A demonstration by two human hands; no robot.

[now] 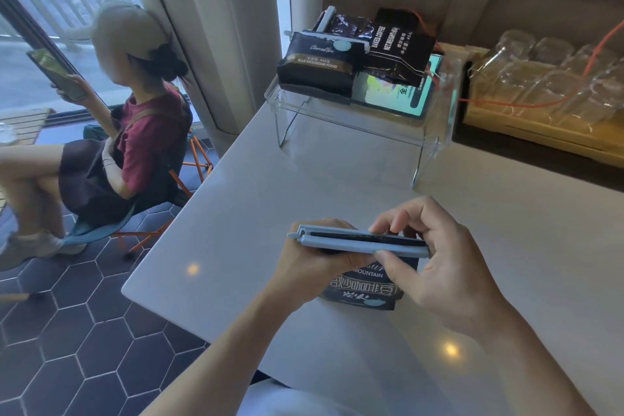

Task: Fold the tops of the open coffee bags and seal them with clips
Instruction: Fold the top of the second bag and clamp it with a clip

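A dark coffee bag [363, 292] stands on the white counter [236, 199] in front of me, its label upside down to me. A long pale-blue clip [358, 241] lies across its folded top. My left hand [314, 260] holds the bag and the clip's left part from below. My right hand [435, 257] pinches the clip's right end between thumb and fingers. Three more dark coffee bags lie on a clear stand at the back: one [317, 64] with a pale clip [341, 44] on it, one [400, 51] beside it, one [347, 25] behind.
The clear acrylic stand [435, 145] covers a lit tablet [391, 94]. Glass cups [540, 78] on a wooden tray fill the right. A seated person [128, 132] with a phone is left of the counter, over a dark hexagon-tiled floor [84, 331].
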